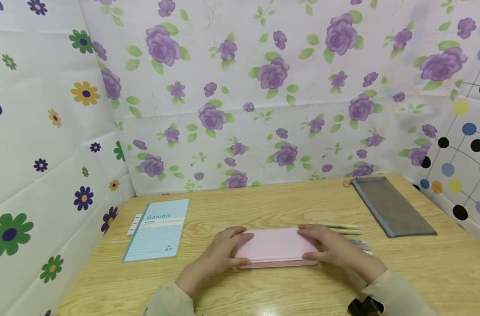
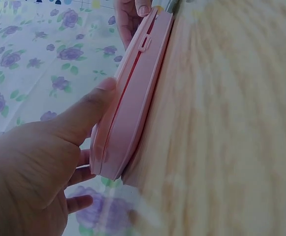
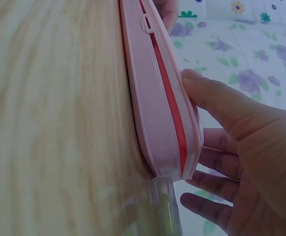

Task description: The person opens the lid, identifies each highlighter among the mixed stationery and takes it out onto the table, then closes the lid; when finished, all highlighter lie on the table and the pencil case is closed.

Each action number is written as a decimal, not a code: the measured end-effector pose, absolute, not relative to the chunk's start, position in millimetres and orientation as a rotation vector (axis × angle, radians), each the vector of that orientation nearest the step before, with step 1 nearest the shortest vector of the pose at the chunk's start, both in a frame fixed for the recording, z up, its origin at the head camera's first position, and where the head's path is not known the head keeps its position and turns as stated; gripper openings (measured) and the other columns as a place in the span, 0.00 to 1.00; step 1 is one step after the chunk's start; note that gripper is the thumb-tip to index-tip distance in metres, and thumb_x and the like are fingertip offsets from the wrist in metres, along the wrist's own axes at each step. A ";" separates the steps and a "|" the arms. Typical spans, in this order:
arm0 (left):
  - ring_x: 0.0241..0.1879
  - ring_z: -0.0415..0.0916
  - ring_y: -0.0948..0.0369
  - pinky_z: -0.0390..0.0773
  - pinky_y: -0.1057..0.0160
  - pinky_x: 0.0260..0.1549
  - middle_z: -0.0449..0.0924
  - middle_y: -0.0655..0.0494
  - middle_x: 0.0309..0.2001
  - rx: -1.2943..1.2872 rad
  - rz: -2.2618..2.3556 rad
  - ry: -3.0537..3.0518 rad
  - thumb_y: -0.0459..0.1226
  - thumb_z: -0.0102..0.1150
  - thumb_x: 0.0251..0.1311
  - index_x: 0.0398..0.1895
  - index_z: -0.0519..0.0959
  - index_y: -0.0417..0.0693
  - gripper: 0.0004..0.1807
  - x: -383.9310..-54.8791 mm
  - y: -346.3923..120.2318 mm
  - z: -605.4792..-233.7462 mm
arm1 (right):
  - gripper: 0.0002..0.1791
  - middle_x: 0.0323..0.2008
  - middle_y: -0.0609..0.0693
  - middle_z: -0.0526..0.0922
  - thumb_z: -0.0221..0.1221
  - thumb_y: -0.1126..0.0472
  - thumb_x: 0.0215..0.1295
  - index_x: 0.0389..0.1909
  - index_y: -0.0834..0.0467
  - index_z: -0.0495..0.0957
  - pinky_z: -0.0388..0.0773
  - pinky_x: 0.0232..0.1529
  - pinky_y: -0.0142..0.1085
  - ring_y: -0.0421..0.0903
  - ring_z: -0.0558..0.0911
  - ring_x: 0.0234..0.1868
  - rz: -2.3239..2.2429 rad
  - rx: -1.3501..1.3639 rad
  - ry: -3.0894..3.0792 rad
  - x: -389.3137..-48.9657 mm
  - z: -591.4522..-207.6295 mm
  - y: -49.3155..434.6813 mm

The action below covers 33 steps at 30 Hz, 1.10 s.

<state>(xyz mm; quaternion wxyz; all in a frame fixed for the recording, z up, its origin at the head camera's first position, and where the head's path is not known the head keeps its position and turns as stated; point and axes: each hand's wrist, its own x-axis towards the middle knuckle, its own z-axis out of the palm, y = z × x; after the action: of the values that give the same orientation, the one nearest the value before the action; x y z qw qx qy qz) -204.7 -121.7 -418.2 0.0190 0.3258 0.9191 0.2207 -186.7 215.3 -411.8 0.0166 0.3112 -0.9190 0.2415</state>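
A pink pencil case [image 1: 273, 244] lies flat on the wooden table, long side towards me. Its lid rests over the base, with a thin reddish gap along the front and a small latch [image 2: 144, 43] at mid-length. The gap is wider at the right end in the right wrist view. My left hand [image 1: 224, 249] holds the left end, thumb on the lid's front edge and fingers towards the back. My right hand [image 1: 330, 245] holds the right end the same way, thumb at the front edge of the lid [image 3: 179, 93]. The case's underside is hidden.
Several pens [image 1: 344, 227] lie just right of the case, partly behind my right hand. A light blue notebook [image 1: 157, 232] lies at the left over a white card [image 1: 134, 224]. A grey zip pouch [image 1: 394, 206] lies at the right. Patterned cloth [image 1: 240, 96] hangs behind the table.
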 end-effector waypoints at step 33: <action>0.70 0.59 0.49 0.60 0.43 0.68 0.63 0.54 0.71 0.998 0.689 2.902 0.57 0.65 0.51 0.68 0.68 0.62 0.39 -200.1 -122.6 -424.1 | 0.40 0.67 0.59 0.69 0.60 0.39 0.59 0.65 0.62 0.70 0.61 0.61 0.69 0.63 0.69 0.66 0.705 0.960 -2.804 -183.5 -419.9 215.6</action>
<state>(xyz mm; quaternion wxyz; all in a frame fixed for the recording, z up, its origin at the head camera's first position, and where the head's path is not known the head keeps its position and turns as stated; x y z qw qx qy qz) -200.1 -122.6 -424.1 -0.0017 0.3172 0.9227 0.2190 -183.5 215.6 -419.9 0.0475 0.3146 -0.9195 0.2310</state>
